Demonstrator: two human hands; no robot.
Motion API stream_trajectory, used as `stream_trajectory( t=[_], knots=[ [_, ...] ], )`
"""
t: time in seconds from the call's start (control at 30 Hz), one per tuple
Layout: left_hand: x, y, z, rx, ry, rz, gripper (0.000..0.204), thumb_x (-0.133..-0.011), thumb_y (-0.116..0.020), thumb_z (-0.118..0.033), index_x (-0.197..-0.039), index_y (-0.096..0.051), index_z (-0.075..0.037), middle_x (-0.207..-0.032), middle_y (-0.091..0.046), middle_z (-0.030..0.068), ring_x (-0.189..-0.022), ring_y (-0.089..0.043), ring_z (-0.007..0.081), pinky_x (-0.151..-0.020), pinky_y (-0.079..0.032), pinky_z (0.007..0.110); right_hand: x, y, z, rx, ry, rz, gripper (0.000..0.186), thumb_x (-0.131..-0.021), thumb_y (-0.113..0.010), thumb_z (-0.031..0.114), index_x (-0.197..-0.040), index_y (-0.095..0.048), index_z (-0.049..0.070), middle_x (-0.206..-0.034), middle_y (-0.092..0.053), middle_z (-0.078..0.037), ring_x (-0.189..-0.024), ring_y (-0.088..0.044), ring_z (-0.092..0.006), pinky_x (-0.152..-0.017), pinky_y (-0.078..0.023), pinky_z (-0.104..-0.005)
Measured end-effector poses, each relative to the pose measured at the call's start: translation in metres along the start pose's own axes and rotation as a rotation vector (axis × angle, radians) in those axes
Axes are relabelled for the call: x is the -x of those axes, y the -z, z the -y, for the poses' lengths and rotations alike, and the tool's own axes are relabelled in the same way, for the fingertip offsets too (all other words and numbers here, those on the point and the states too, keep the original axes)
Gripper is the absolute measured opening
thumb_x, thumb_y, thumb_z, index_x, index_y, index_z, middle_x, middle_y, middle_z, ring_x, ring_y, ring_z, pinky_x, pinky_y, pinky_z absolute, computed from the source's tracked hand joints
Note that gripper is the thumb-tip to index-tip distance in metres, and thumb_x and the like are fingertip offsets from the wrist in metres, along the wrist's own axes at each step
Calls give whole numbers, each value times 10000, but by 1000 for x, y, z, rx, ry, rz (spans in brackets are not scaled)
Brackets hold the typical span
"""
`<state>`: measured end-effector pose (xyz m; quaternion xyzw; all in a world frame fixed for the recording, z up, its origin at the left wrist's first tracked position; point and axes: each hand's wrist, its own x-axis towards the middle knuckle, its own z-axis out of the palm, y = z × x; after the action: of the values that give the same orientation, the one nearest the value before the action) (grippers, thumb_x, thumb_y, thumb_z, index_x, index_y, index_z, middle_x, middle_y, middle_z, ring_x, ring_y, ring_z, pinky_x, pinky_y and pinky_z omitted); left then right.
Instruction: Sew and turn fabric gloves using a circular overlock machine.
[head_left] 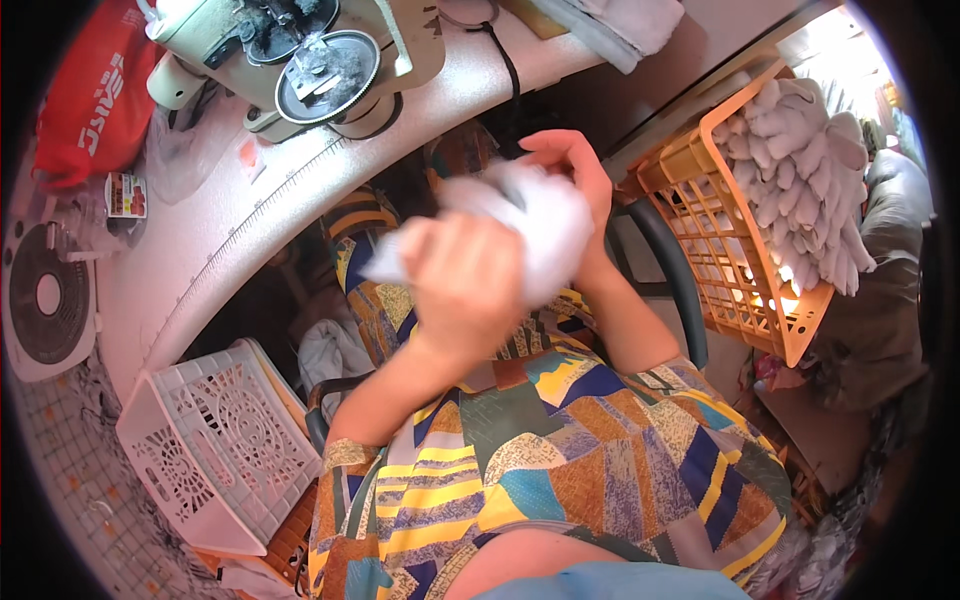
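A white knit glove [555,235], smeared by motion, is between my two hands above my lap. My left hand [465,270] is closed in a fist around its near left part, and a corner of the fabric sticks out to the left. Curved around the far right side is my right hand [582,175], its fingers arched over the top and the palm against the fabric. Blur hides the fingertips and the glove's exact shape.
An orange plastic basket [720,215] heaped with white gloves [800,160] stands at my right. On the curved white table [215,270] sits a sewing machine [330,80]; a red bag [95,90] lies far left. A white plastic basket [225,440] is at my left.
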<state>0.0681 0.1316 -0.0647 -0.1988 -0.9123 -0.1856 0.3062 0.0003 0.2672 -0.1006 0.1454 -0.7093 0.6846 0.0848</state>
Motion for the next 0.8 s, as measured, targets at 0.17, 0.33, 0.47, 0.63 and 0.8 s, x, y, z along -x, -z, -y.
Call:
stream_trajectory(
  t=[0.17, 0.33, 0.47, 0.63, 0.8],
  knots=[
    [0, 2, 9, -55, 32, -13, 201, -602, -606, -138, -785, -565, -65, -794, -551, 53, -819, -539, 240, -813, -324, 408, 4, 1, 6, 457, 498, -28, 356, -612, -748, 104, -955, -662, 59, -868, -592, -72, -769, -571, -231, -696, -459, -312],
    [-1, 7, 12, -44, 58, -7, 285, -578, -637, -103, -858, -604, -63, -838, -572, 52, -876, -549, 239, -841, -318, 415, 6, 1, 24, 442, 580, 152, 423, -633, -728, 126, -1041, -654, 44, -1059, -640, -114, -945, -621, -264, -812, -476, -352],
    [8, 1, -4, 38, 56, -31, 325, -563, -644, -77, -886, -613, -60, -830, -573, 57, -859, -557, 240, -846, -326, 413, -6, -1, 7, 430, 673, 146, 340, -631, -706, 99, -960, -663, 25, -952, -665, -115, -780, -657, -266, -633, -506, -320],
    [8, 6, 0, 94, 58, 15, 334, -561, -653, -68, -893, -615, -66, -853, -594, 59, -850, -565, 250, -845, -333, 408, -8, -9, -3, 347, 618, 26, 260, -619, -703, 72, -870, -653, 32, -848, -637, -114, -684, -624, -260, -589, -491, -300],
    [2, 3, 34, 54, 214, -51, 346, -569, -666, -47, -911, -612, -71, -939, -594, 62, -879, -570, 263, -881, -321, 412, -1, -7, -1, -90, 205, 287, 477, -700, -732, 73, -1144, -563, 28, -861, -634, -68, -771, -614, -197, -703, -485, -291]
  ],
)
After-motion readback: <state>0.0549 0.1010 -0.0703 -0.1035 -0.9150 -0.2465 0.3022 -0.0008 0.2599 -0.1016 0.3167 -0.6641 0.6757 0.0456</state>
